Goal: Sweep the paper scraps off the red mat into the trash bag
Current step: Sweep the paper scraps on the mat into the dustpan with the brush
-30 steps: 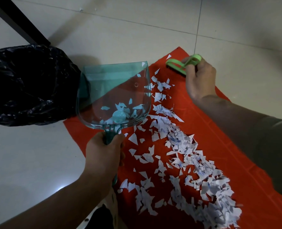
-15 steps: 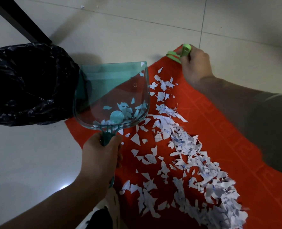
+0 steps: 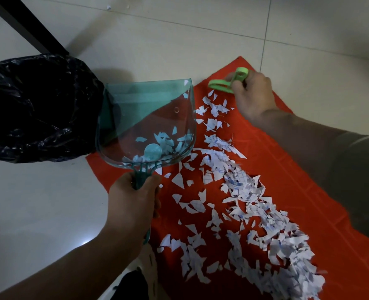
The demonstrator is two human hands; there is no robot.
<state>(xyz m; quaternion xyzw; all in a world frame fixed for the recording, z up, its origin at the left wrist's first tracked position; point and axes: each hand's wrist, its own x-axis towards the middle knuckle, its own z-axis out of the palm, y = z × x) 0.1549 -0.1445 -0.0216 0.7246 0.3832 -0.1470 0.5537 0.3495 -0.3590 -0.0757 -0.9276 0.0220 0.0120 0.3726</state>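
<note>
Both hands are gripping tools: the left hand point(image 3: 133, 204) is curling round the handle of a teal dustpan point(image 3: 149, 118), its mouth facing away beside the black trash bag point(image 3: 38, 109), while the right hand point(image 3: 252, 94) is clutching a green plastic handle point(image 3: 222, 84) at the far corner of the red mat point(image 3: 309, 169). Paper scraps point(image 3: 250, 191) are lying on the mat in a long band running diagonally from the dustpan toward the near right.

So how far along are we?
Barely started. A few paper scraps lie in the teal dustpan, gripped by the left hand. The right hand holds the green brush at the red mat's far corner. Most scraps lie strewn across the mat; the trash bag waits beside it.
</note>
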